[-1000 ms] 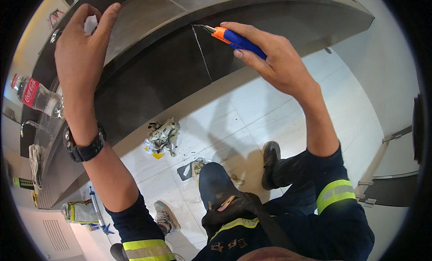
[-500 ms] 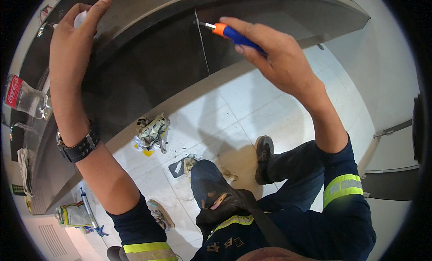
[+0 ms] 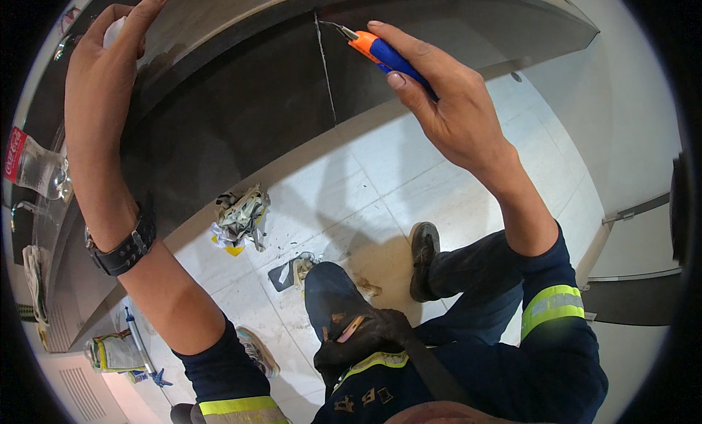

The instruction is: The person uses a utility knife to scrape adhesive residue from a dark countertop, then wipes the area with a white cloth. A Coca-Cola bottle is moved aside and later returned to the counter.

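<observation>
Dark panelling, the curved front of a bench (image 3: 227, 117), arches across the top of the view above pale floor tiles (image 3: 417, 157). Before it, the right hand (image 3: 464, 106) grips a blue-and-orange tool (image 3: 400, 59), its forefinger laid along one side and its thumb on the other. From the tool's metal tip a thin pale line reaches the upper end of a white-edged seam (image 3: 325, 69) in the panel; whether that line is blade or loose strip is hard to make out. The left hand (image 3: 102, 65) is raised by the bench's edge, fingers curled around a white object (image 3: 115, 31) that mostly hides inside the grip, thumb stretched out. A black watch (image 3: 124, 253) circles that wrist, its face turned out of sight.

Beyond the left forearm, a clear bottle (image 3: 36, 164) leans, partly covered by the arm; its red label carries white lettering. Below the panel lies a crumpled heap (image 3: 241, 215), with a dark flat rectangle (image 3: 279, 276) nearer the person's knee, partly overlaid by scraps. At lower left, a caulking gun (image 3: 140, 343) rests against a printed bag (image 3: 117, 353), whose print is too small to read. Tan characters (image 3: 363, 400) mark the person's dark clothing, upside down and partly indistinct. Items at the upper right rim are cut off.
</observation>
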The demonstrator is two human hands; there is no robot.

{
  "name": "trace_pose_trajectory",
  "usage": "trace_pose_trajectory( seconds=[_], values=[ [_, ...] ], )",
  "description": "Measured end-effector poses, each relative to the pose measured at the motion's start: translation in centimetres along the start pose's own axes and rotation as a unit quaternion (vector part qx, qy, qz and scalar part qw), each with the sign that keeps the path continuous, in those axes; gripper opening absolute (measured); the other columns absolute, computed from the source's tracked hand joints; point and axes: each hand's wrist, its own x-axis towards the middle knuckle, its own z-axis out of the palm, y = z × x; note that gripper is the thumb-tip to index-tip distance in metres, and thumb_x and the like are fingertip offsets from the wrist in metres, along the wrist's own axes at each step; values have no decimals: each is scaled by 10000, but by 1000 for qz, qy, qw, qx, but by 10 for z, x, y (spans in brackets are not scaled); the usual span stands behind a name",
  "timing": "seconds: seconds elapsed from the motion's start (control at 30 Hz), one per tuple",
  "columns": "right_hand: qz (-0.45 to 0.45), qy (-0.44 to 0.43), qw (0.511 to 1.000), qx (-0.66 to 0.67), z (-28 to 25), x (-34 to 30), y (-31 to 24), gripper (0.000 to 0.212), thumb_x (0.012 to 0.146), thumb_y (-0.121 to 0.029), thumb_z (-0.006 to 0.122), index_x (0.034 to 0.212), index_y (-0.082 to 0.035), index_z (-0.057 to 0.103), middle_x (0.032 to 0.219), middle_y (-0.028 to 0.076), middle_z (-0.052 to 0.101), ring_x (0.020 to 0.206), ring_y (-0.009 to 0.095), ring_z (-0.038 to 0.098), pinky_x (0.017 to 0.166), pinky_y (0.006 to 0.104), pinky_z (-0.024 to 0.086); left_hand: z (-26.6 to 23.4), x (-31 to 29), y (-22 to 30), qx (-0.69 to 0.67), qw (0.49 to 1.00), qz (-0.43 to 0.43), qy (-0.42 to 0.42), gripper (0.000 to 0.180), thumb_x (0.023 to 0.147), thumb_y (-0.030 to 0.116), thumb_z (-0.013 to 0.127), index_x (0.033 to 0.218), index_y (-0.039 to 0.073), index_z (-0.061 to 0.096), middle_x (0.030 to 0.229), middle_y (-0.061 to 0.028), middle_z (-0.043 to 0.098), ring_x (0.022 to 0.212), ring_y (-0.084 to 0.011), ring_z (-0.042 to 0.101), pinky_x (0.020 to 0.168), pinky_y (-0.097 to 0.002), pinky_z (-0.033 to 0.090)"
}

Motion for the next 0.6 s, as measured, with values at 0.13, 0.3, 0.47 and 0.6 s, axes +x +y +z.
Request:
trace_pose_trajectory(
  seconds=[0.13,0.3,0.47,0.6],
  values=[
    [20,-6,999,-33,-2,1,-6,474,1044,-201,642,1513,-203,569,1145,161,732,846,254,689,771,337,529,-2,0,-9,109,985,134,11,600,982,-9,599,1482,323,591,1186,-33,655,996,-182,649,941,-296,558],
    [10,3,999,-51,-2,0,-9,478,1036,-173,653,1507,-199,577,977,130,681,763,235,619,733,359,505,1,-2,-11,125,987,99,16,636,971,-36,595,1497,321,576,1188,-35,650,1014,-181,641,945,-275,547],
    [35,-11,998,-41,-1,-1,-11,482,1033,-168,656,1508,-203,578,972,129,682,762,229,618,732,353,502,1,-5,1,-4,1000,20,14,596,1005,2,544,1515,310,560,1200,-38,643,1052,-188,624,965,-293,530],
    [29,-5,999,-43,3,-2,-10,485,1031,-154,654,1507,-206,576,1022,139,704,798,236,652,754,340,512,-9,-7,-4,91,991,102,5,596,1000,5,529,1531,277,546,1196,-44,640,1042,-194,615,970,-298,521]
  ],
)
